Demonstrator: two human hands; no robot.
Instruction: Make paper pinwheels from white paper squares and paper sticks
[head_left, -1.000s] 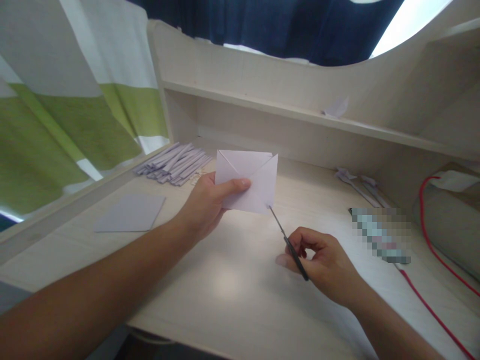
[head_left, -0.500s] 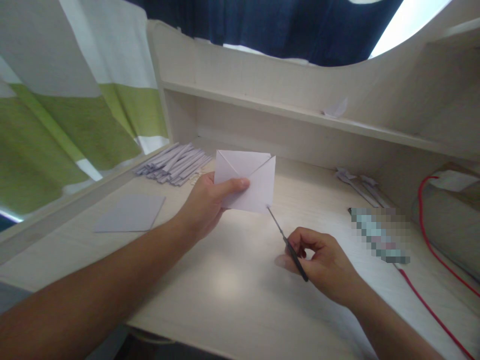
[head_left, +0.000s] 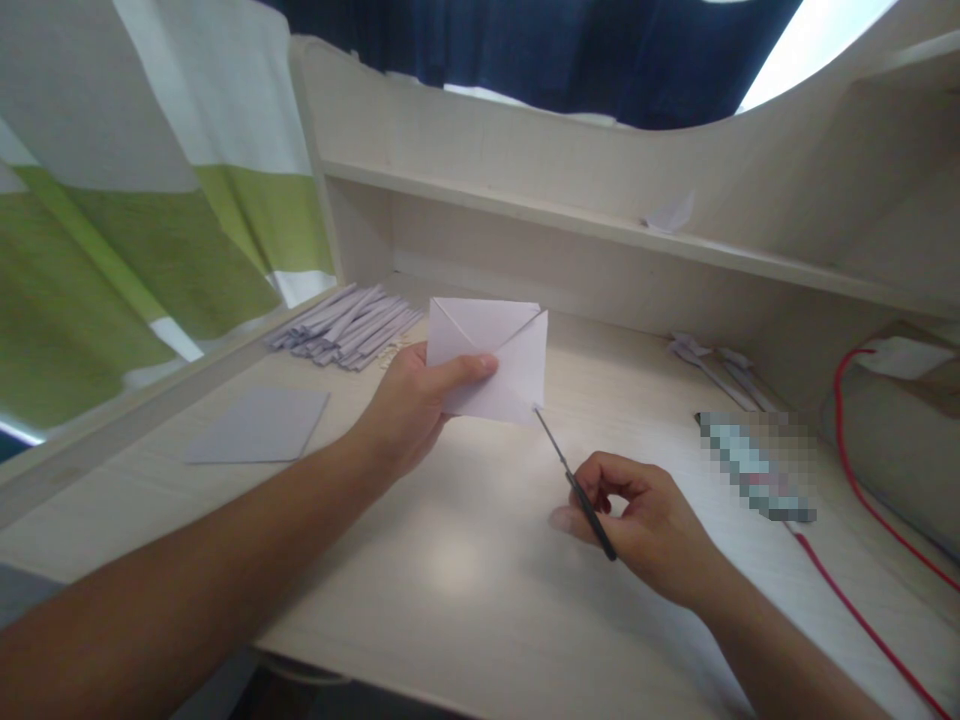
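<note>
The left hand (head_left: 409, 405) holds a folded white paper (head_left: 491, 358) up above the desk (head_left: 450, 560), thumb pressed across its front. The right hand (head_left: 645, 525) is closed around a pair of scissors (head_left: 574, 482), whose tip touches the paper's lower right corner. A pile of folded paper strips (head_left: 345, 325) lies near the back left, and a flat sheet (head_left: 259, 425) lies nearer the left edge

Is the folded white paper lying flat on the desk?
No, the left hand holds the folded paper up above the desk, with the scissors tip at its lower corner.
</note>
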